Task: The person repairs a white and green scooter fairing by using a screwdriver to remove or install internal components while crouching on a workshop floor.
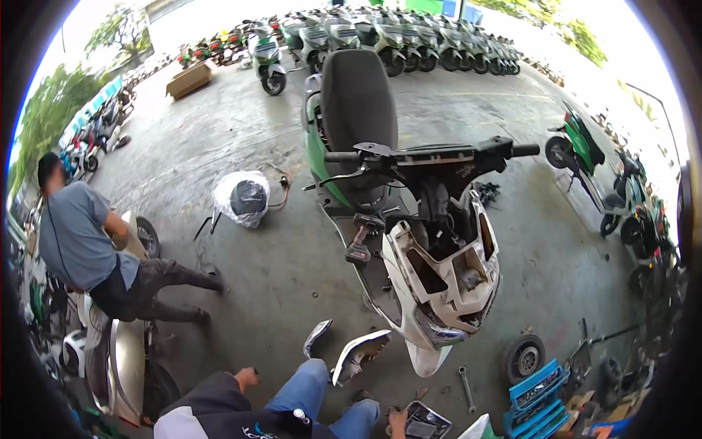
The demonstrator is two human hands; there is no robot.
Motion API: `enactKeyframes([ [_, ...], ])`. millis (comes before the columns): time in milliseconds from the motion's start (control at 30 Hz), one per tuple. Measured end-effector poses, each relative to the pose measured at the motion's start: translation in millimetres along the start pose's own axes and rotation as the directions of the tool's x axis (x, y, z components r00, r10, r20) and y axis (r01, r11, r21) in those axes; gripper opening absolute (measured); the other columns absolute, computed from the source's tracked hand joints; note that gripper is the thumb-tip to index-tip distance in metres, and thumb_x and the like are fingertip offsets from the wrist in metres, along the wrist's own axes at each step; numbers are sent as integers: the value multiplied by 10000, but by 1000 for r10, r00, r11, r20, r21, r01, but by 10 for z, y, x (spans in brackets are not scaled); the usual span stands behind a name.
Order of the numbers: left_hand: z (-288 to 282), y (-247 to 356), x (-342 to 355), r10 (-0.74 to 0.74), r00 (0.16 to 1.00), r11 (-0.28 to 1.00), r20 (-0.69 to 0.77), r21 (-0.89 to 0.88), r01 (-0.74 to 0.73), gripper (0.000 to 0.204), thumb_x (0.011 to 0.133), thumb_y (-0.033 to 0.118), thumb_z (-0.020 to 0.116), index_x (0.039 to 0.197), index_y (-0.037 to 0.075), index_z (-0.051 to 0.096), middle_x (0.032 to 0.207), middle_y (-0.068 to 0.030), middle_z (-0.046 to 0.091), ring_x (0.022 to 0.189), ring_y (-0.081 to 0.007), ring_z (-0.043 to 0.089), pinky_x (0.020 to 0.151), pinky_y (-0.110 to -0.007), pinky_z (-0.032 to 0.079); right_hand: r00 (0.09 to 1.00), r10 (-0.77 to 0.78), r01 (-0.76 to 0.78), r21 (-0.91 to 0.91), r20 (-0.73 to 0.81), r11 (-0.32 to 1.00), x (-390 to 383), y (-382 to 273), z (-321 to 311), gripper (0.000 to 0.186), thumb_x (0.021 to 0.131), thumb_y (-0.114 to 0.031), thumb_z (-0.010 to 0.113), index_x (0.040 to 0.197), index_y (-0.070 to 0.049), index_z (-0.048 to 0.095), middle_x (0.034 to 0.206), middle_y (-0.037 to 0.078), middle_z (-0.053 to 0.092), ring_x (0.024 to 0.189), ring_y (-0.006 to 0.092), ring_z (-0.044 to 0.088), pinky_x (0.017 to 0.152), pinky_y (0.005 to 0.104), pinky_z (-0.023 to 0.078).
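Observation:
My left hand point(247, 377) rests out beside my left knee, its fingers curled; whether it holds anything is too small to see. Low in view, my right hand point(397, 421) is at the left edge of a dark tray point(437, 419) of small parts, its fingers partly hidden. In front of me stands a partly stripped scooter point(439, 282) with its white front panels and dark handlebar. A red and black cordless drill point(359, 241) sits on its footboard. Two loose curved panels lie on the floor by my knees, a white one point(358, 353) and a smaller one point(316, 338).
A wrench point(466, 390), a small wheel point(525, 357) and a blue toolbox point(537, 395) lie to the right. At left, another person point(95, 238) sits on a scooter. A plastic-wrapped part point(245, 197) lies mid-floor. Rows of scooters point(395, 36) stand behind.

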State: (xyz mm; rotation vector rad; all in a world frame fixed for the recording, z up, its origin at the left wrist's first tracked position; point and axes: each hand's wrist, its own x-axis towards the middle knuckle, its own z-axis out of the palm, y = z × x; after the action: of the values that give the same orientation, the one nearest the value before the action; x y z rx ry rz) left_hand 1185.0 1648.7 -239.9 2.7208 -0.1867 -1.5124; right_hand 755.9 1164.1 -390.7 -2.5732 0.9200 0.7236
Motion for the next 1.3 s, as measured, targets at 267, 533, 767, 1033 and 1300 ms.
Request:
enactKeyframes([
  [267, -1505, -2, 515, -85, 906, 864, -414, -483, -140, 449, 843, 303, 720, 1233, 81, 702, 1147, -238, 711, 1126, -385, 668, 974, -462, 541, 962, 214, -266, 774, 172, 574, 1006, -1796, -2282, 234, 956, -183, 620, 1023, 12, 730, 931, 152, 750, 885, 332, 719, 869, 471, 539],
  [533, -6856, 2405, 1984, 269, 520, 329, -811, -430, -841, 433, 968, 229, 685, 1355, 65, 580, 1111, -166, 713, 996, -302, 705, 883, -404, 547, 945, 325, -155, 813, -44, 562, 1084, -3224, -3369, 226, 964, -176, 623, 1041, 11, 726, 902, 130, 748, 841, 288, 727, 818, 455, 559],
  [767, -8946, 3828, 2333, 193, 280, 122, -940, -260, -958, 309, 986, 187, 636, 1255, 37, 652, 1110, -188, 730, 1034, -342, 704, 913, -419, 529, 931, 192, -362, 845, 309, 395, 1149, -4737, -3926, 288, 986, -194, 637, 1169, 24, 682, 882, 101, 749, 663, 187, 709, 613, 310, 575],
  [1033, -9024, 4104, 2024, 41, 301, 182, -953, -290, -940, 188, 868, 114, 638, 974, 19, 761, 933, -254, 712, 927, -439, 690, 845, -484, 553, 950, 295, -260, 791, 106, 553, 852, -4824, -3292, 270, 973, -199, 658, 1137, 12, 696, 840, 142, 742, 643, 231, 718, 567, 371, 577],
  [1300, -9161, 4244, 1626, -31, 322, 61, -946, -324, -944, 152, 845, 42, 616, 937, -13, 725, 893, -266, 709, 900, -441, 701, 808, -467, 548, 770, 441, -555, 826, 462, 103, 667, -5093, -3431, 270, 965, -205, 665, 1057, 45, 710, 833, 143, 745, 618, 246, 712, 559, 372, 584],
])
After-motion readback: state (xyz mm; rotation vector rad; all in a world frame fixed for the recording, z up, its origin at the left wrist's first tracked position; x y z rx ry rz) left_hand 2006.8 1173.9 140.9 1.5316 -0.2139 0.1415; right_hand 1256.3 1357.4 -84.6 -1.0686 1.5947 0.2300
